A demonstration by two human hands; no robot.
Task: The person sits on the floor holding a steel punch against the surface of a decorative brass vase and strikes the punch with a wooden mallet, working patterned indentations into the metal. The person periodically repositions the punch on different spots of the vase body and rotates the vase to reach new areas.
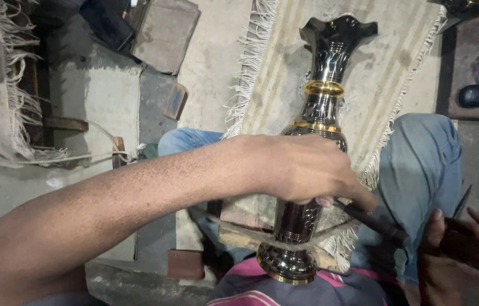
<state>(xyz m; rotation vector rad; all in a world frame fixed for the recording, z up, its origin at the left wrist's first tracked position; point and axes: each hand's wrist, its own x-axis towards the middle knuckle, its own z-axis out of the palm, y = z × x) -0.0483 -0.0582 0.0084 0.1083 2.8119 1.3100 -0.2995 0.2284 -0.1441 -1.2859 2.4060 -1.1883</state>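
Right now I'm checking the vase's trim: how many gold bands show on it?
3: one band around the vase's neck, a thinner one just below it, one at the base rim. The left hand may hide more.

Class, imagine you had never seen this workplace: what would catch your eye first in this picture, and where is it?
First, the tall dark metal vase with gold bands and a flared, wavy mouth, lying along the person's lap at centre. The left hand rests over its body, reaching in from the left. At lower right, the right hand grips a dark-handled tool pointed at the vase, and a fringed beige rug lies beneath.
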